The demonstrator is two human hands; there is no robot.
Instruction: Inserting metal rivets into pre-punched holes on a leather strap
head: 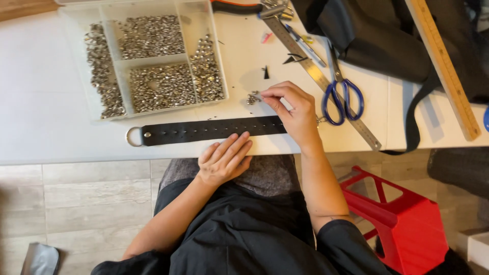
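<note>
Black leather strap (214, 130) with a metal ring (133, 136) at its far left end lies flat along the white counter (46, 102). Left hand (224, 159) rests open, fingers flat against the strap's near edge. Right hand (293, 112) pinches small silver rivets (253, 97) just above the strap. Clear compartment box (153, 58) of rivets sits behind; blue-handled scissors (342, 94) lie right.

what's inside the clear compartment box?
The clear box holds small silver metal studs in four compartments. Box bottom beneath them is mostly covered; its top edge is cut off.
</note>
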